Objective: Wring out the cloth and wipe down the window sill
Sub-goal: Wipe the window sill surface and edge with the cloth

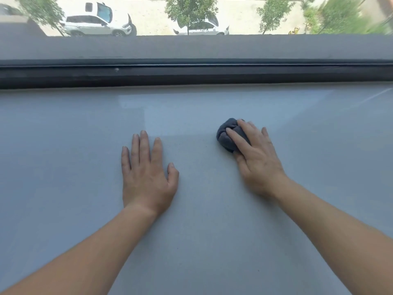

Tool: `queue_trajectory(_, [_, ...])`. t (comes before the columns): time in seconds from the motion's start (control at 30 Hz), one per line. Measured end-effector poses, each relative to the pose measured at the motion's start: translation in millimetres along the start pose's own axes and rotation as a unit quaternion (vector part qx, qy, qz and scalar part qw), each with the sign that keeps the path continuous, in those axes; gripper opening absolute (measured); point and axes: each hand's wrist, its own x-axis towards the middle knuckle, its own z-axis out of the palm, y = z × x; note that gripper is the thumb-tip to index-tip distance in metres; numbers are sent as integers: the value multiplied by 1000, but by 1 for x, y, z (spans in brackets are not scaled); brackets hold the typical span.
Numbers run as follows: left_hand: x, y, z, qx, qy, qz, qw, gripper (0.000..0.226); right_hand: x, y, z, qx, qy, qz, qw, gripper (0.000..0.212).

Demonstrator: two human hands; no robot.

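Stretching wide, grey window sill, black track behind, cars outside

1. Window sill: pale grey, smooth; fills the middle and lower frame, ends at the dark window track above.
2. Cloth: dark grey, balled up, right of centre, pressed to the sill under the right hand.
3. Left hand: flat on the sill, left of centre, fingers straight.

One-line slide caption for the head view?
Right hand presses a balled dark cloth on the window sill; left hand rests flat.
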Motion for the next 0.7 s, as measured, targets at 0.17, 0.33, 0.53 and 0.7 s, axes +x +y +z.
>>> queue_trajectory(0.17, [-1,1,1,4,-1,-2,1000,72,28,26,-19,29,99,216,971,55])
queue_trajectory(0.33, [1,2,2,-2,0,-2,1000,72,-44,-17,10,24,36,27,999,54])
queue_trajectory(0.53, [4,0,4,-33,20,5,999,74,-32,40,-12,0,44,93,995,55])
queue_trajectory(0.7, [4,4,3,-60,31,10,998,69,-54,19,0,25,75,124,989,60])
